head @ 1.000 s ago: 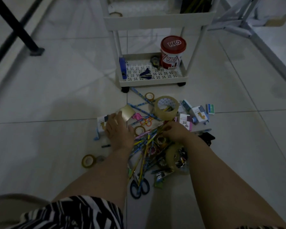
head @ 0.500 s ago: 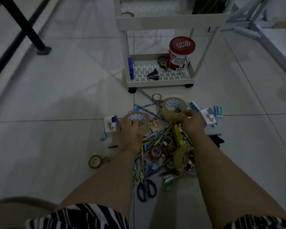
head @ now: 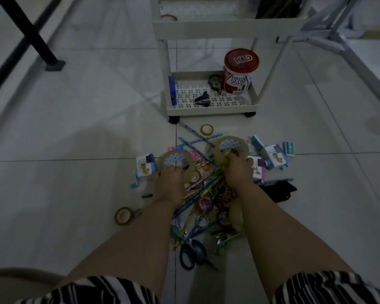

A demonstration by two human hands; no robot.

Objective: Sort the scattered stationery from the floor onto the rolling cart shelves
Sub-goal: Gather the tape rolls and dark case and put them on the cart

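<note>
A: Dim tiled floor point(head: 75, 128), stationery piled before the cart point(head: 211, 109). Left hand point(head: 169, 183) grasped one tape roll point(head: 177, 164), right hand point(head: 237, 172) another roll point(head: 230, 148).

B: Risk?

A: Pencils point(head: 198, 194) tangled beneath might drag or scatter. Bottom shelf held a stapler point(head: 172, 91), staple remover point(head: 202, 99), red tub point(head: 239, 72).
</note>
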